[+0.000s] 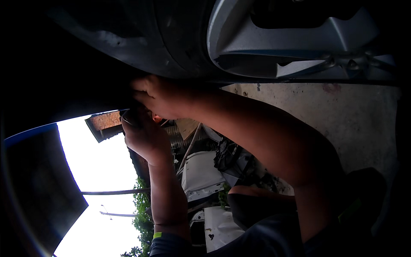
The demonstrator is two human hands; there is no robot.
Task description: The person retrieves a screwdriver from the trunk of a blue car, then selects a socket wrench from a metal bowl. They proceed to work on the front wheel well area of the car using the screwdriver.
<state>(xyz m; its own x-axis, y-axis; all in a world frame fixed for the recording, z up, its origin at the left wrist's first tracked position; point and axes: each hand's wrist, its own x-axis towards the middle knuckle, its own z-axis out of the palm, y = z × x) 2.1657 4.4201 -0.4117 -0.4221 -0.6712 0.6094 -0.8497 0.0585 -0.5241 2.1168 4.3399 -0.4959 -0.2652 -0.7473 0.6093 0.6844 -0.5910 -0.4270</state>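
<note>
My left hand (147, 136) is raised at the edge of a deep black shadow, its fingers curled round a dark thing (131, 118) whose kind I cannot make out. Just above it, my right hand (159, 95) reaches into the same shadow below the tire (182, 51). Its fingers are bent inward, and whatever they grip is lost in the dark. A small orange-red patch (157, 117) shows between the two hands. To the upper right is the silver spoked wheel (274, 40) with its bolts.
Scene lies sideways, with bright sky (100, 167) at left and stained concrete ground (342, 115) at right. White car body panels (201, 173), dark scrap parts (233, 160) and green leaves (143, 210) fill the background. A dark panel (40, 184) stands far left; my bent knee (257, 191) shows below.
</note>
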